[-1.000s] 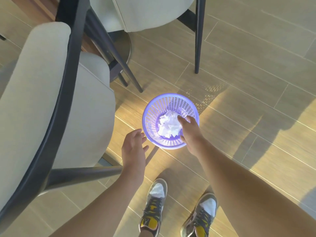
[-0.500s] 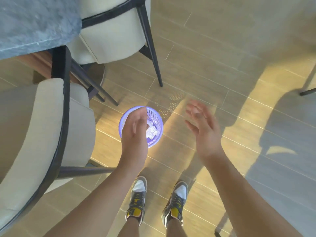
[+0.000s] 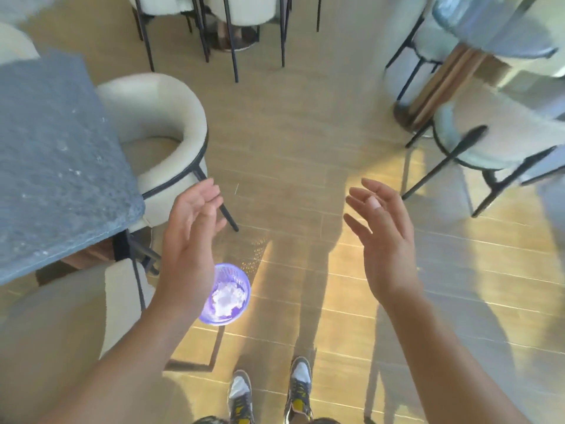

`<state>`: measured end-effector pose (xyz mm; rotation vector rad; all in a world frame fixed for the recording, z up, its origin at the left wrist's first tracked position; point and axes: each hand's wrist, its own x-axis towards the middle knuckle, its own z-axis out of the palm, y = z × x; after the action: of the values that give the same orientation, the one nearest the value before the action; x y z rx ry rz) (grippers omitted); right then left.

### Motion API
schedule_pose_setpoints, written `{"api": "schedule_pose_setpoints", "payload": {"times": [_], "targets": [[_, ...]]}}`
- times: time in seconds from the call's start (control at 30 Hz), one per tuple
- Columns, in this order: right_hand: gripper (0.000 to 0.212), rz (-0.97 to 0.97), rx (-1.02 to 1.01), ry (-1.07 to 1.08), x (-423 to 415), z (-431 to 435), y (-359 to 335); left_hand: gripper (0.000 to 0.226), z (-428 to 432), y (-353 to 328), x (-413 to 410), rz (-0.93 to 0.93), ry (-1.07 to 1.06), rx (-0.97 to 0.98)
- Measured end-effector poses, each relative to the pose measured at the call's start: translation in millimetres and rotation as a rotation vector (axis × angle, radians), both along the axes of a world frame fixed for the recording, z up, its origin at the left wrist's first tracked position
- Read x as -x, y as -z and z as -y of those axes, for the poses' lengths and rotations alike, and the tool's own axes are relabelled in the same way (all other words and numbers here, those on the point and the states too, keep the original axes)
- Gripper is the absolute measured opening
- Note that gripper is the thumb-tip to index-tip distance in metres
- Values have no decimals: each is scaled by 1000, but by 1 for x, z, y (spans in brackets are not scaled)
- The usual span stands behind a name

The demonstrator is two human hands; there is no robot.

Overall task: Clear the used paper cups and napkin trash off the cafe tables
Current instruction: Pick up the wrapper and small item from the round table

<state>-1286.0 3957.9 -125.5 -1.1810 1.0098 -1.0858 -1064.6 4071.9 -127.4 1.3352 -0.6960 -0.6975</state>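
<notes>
Head view: left hand (image 3: pixel 189 240) and right hand (image 3: pixel 382 240) empty, loose-fingered; left wrist half-hides basket (image 3: pixel 247 296).

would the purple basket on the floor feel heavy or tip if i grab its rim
Probably light: the basket is thin mesh holding only crumpled paper. Its rim may flex. On the smooth floor a nudge likely slides it.

Cream chair (image 3: pixel 171 93) (black-framed) on plank floor (image 3: pixel 290 154).
</notes>
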Motion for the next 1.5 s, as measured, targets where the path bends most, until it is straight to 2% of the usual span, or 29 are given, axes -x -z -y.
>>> {"api": "schedule_pose_setpoints", "payload": {"times": [0.1, 0.3, 0.6, 0.83, 1.17, 1.5], "targets": [[41, 56, 59, 53, 10, -16, -50, 44, -8, -48, 4, 23, 73, 72], [34, 82, 169, 124, 10, -41, -108, 46, -5, -107, 8, 78, 173, 177], [29, 145, 243, 257, 35, -33, -142, 31, 36, -155, 25, 125, 246, 241], [30, 189, 276, 317, 84, 18, -152, 33, 96, -172, 78, 164, 309, 263], [26, 186, 289, 450, 240, 118, -158, 34, 221, -180, 236, 134, 455, 267], [25, 78, 317, 748, 424, 149, -157, 34, 327, -166, 435, 31, 790, 281]]}}
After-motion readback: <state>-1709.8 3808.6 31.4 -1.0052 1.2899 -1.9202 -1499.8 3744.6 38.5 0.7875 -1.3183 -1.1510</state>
